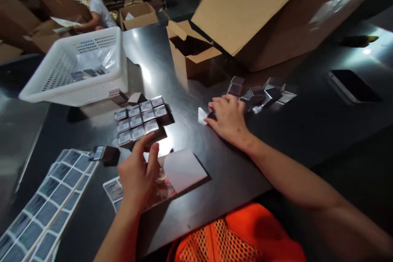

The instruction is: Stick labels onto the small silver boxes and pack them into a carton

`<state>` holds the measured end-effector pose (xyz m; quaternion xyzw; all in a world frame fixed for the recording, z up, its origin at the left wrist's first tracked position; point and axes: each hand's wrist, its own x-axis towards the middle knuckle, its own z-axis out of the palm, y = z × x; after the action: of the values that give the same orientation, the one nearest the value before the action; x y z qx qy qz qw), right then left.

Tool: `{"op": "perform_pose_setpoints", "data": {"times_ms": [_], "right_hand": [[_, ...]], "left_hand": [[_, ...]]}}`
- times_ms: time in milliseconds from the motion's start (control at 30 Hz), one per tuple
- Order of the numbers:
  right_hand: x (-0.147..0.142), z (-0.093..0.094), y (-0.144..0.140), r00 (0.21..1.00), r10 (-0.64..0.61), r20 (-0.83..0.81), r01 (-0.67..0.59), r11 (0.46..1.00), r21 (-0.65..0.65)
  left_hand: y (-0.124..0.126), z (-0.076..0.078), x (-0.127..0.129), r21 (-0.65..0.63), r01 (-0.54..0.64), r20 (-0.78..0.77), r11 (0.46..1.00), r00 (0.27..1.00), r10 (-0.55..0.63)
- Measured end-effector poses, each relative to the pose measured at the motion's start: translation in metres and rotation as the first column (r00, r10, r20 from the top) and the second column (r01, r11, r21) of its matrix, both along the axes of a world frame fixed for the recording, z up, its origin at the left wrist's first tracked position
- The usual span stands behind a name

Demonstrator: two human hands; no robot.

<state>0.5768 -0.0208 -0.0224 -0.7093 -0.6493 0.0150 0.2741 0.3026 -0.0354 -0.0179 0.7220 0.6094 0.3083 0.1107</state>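
My left hand [139, 172] holds nothing; its thumb and index finger are apart, and the index tip is at the near edge of a block of small boxes [135, 121] with printed labels on top. Beneath that hand lies a flat white-and-red printed piece [184, 170]. My right hand [229, 118] is closed around a small box [202, 115], whose pale open flap shows at the fingertips; the rest is hidden by the fingers. Behind and right of this hand lie several shiny small boxes [267, 92], some with raised flaps.
A white plastic basket [101, 86] holding bagged items stands back left. Label sheets [46, 208] and a single small box [110, 155] lie left. An open carton [181, 59] and a large carton [276, 45] stand at the back. A phone [353, 84] lies right. Another person [102, 12] sits beyond.
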Motion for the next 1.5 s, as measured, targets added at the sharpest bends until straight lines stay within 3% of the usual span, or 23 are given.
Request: {"op": "perform_pose_setpoints", "data": {"times_ms": [67,133,167,233,267,300,367,433,533,633,733,800,867,900,933,967,1067,1133,1200,1333,1500], "right_hand": [[-0.005,-0.001,-0.003,1.000,-0.007,0.018,0.005,0.994,0.105],[-0.021,0.000,-0.014,0.970,0.229,-0.080,-0.206,0.953,0.224],[-0.031,0.000,-0.021,0.905,0.404,-0.130,-0.364,0.896,0.255],[-0.051,-0.001,-0.036,0.703,0.677,-0.218,-0.635,0.736,0.237],[-0.058,-0.002,-0.042,0.622,0.732,-0.279,-0.709,0.677,0.194],[-0.064,-0.003,-0.046,0.576,0.733,-0.363,-0.743,0.654,0.142],[-0.068,-0.005,-0.048,0.551,0.611,-0.569,-0.728,0.685,0.032],[-0.066,-0.004,-0.045,0.548,0.433,-0.716,-0.670,0.739,-0.067],[-0.059,0.000,-0.043,0.587,0.327,-0.741,-0.625,0.765,-0.158],[-0.057,0.000,-0.045,0.644,0.393,-0.656,-0.645,0.741,-0.188],[-0.058,-0.004,-0.046,0.665,0.635,-0.393,-0.684,0.729,0.020],[-0.057,-0.003,-0.045,0.569,0.796,-0.205,-0.774,0.603,0.194],[-0.055,0.003,-0.045,0.410,0.896,-0.171,-0.846,0.443,0.296],[-0.053,0.008,-0.046,0.350,0.915,-0.202,-0.847,0.401,0.349],[-0.051,0.013,-0.046,0.331,0.911,-0.247,-0.819,0.407,0.404],[-0.048,0.018,-0.045,0.362,0.885,-0.293,-0.764,0.462,0.450],[-0.041,0.027,-0.029,0.617,0.689,-0.380,-0.525,0.720,0.453],[-0.041,0.026,-0.007,0.739,0.573,-0.353,-0.444,0.809,0.385],[-0.047,0.020,0.020,0.797,0.554,-0.242,-0.480,0.823,0.304],[-0.071,0.000,0.066,0.788,0.616,0.005,-0.609,0.778,0.155],[-0.082,-0.024,0.080,0.773,0.633,0.029,-0.628,0.758,0.176]], "left_hand": [[0.002,0.000,0.001,0.011,-0.067,0.036,0.998,0.997,0.067],[0.000,-0.004,0.005,0.015,-0.061,0.062,0.998,0.996,0.059],[-0.001,-0.006,0.008,0.020,-0.029,0.075,0.999,0.997,0.028],[-0.005,-0.012,0.014,0.030,0.075,0.112,0.997,0.991,-0.078],[-0.007,-0.014,0.016,0.029,0.127,0.132,0.991,0.983,-0.130],[-0.009,-0.015,0.017,0.026,0.163,0.151,0.986,0.975,-0.166],[-0.010,-0.015,0.018,0.009,0.170,0.152,0.985,0.974,-0.170],[-0.009,-0.013,0.016,-0.007,0.097,0.088,0.995,0.992,-0.096],[-0.006,-0.011,0.015,-0.004,0.002,-0.013,1.000,1.000,-0.002],[-0.006,-0.014,0.015,0.011,0.003,-0.053,1.000,0.999,-0.002],[-0.005,-0.020,0.012,0.001,-0.033,-0.127,0.999,0.991,0.032],[0.000,-0.023,0.008,-0.008,-0.060,-0.176,0.998,0.983,0.058],[0.007,-0.024,0.004,-0.007,-0.036,-0.186,0.999,0.982,0.034],[0.009,-0.024,0.003,-0.007,-0.009,-0.179,1.000,0.984,0.007],[0.011,-0.023,0.002,-0.010,0.019,-0.168,1.000,0.986,-0.021],[0.012,-0.023,0.002,-0.021,0.049,-0.157,0.999,0.986,-0.051],[0.011,-0.020,0.006,-0.086,0.116,-0.126,0.990,0.984,-0.126],[0.007,-0.017,0.010,-0.129,0.158,-0.091,0.979,0.981,-0.170],[0.003,-0.014,0.013,-0.159,0.202,-0.050,0.966,0.976,-0.212],[-0.003,-0.010,0.014,-0.177,0.235,-0.008,0.956,0.971,-0.241],[0.001,-0.008,0.014,-0.196,0.110,-0.038,0.974,0.992,-0.120]]}}
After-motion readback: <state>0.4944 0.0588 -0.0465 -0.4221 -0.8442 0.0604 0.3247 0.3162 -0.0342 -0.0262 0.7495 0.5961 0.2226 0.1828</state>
